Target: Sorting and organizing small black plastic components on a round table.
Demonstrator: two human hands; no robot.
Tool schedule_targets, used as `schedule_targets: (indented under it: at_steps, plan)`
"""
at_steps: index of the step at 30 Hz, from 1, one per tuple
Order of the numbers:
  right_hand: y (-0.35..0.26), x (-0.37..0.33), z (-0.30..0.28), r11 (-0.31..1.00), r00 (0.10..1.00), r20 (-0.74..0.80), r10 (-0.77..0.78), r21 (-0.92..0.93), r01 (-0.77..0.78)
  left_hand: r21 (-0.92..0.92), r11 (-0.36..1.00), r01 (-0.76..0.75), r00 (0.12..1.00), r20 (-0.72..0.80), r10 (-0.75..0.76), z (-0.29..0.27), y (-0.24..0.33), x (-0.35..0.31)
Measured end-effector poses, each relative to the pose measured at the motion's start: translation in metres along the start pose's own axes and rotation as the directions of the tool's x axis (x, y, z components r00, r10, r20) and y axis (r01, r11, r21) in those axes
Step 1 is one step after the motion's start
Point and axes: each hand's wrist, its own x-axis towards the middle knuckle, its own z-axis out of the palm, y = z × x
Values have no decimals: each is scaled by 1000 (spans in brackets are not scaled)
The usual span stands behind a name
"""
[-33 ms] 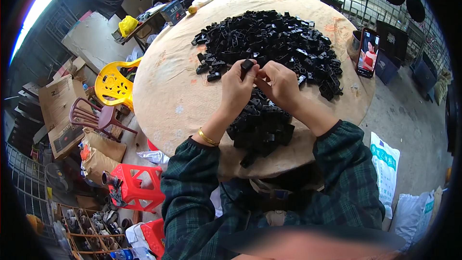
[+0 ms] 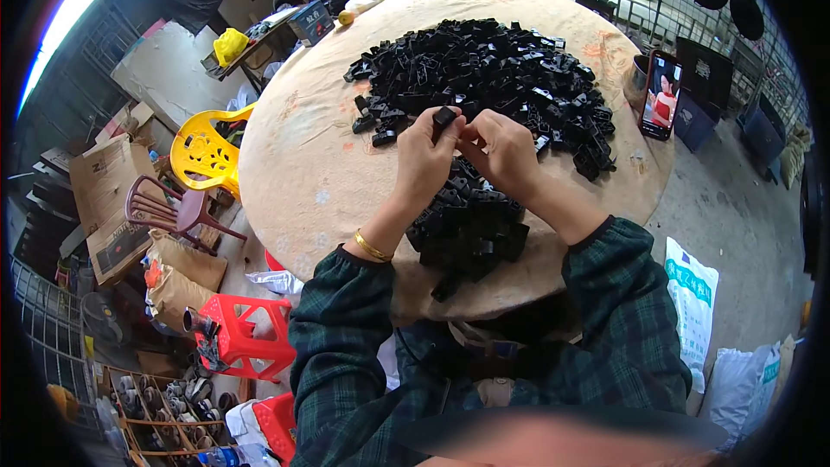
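Nothing moved, black clip [image 2: 443,117] pinched between left hand [image 2: 424,160] and right hand [image 2: 504,153], above table [image 2: 294,164].

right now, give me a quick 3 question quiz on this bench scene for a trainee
1. True or false: the left hand and right hand meet over the round table, pinching one small black plastic part between them.
2. Multiple choice: where does the smaller pile of black parts lie? A) on the yellow chair B) on the table just under the wrists, near the person C) on the red stool
3. Which thing leans upright at the table's right edge, screen lit?

Key
1. True.
2. B; the large heap of black parts lies farther out, beyond the hands.
3. A phone.
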Motion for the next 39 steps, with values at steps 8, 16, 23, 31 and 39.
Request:
schedule_targets:
  at_steps: [8, 16, 23, 31, 39]
  plan:
    - [95, 16, -32, 935, 921, -167, 350, 8, -354, 65, 982, 178, 889, 417, -189, -29, 20, 5]
    - [102, 3, -5, 798, 842, 337, 421, -579, -167, 124, 885, -449, 571, 801, 178, -20, 28, -10]
    - [93, 12, -14, 812, 853, 301, 426, -544, -213, 267, 963, 28, 997, 57, -45, -59, -50, 36]
    - [117, 8, -37, 865, 914, -114, 389, -295, -405, 494, 819, -293, 948, 264, 180, -21, -61, 37]
    - [84, 9, -18, 967, 965, 83, 248, 44, -252, 729, 526, -437, 868, 494, 36, -13, -46, 49]
